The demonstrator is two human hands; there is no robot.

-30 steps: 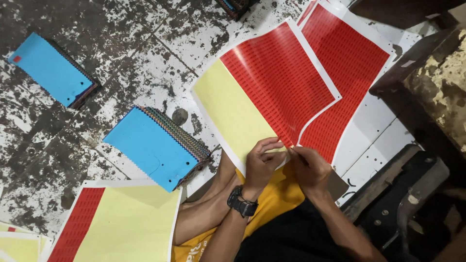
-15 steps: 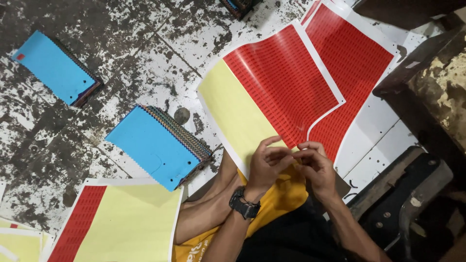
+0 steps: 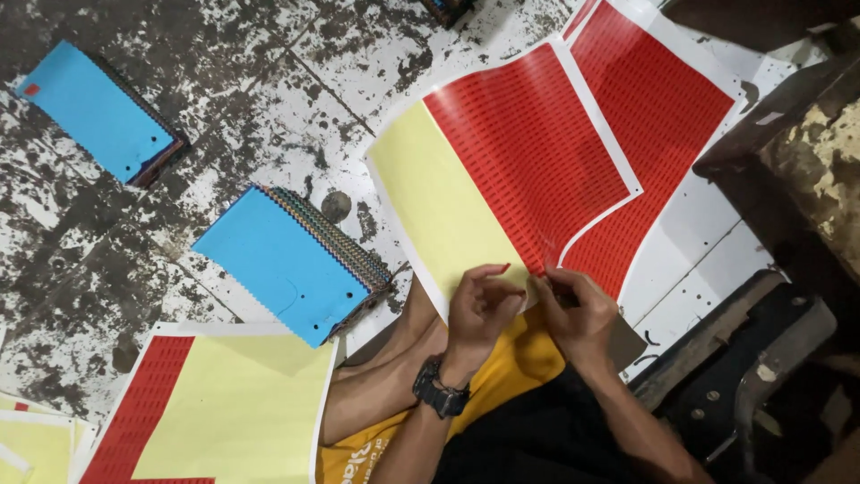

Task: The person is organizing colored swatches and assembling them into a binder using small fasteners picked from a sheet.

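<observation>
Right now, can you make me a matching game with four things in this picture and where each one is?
Things:
1. wristwatch
2. big red sticker sheet
3. blue booklet stack with the zigzag edge
4. small blue booklet stack

Places:
A. top left corner, alone on the speckled floor
B. on the left hand's wrist
C. in the middle, just left of the arms
D. pinched at its lower edge by the left hand and right hand

Pairs: 1-B, 2-D, 3-C, 4-A
</observation>
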